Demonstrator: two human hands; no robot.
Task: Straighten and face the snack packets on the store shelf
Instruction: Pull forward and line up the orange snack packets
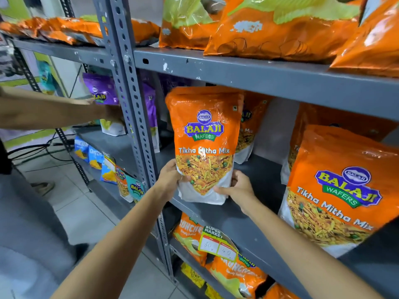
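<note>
Here, in the head view, both hands grip the lower corners of one orange Tikha Mitha Mix packet [204, 145], which stands upright at the front edge of the grey middle shelf [254, 214], label facing outward. The left hand [170, 178] wraps the packet's lower left edge, fingers curled close together behind it and the thumb pressed on the front. The right hand [238, 187] clasps the lower right corner, its thumb lying across the white bottom of the packet and the fingers bent round the side. Just behind, a second orange packet [248, 128] stands against the back. To the right, well apart from the hands, a large matching packet [336, 190] leans tilted at the shelf front. On the far left another person's arm [49, 111] reaches to a purple packet [101, 89] on the neighbouring rack; its fingers cannot be made out.
</note>
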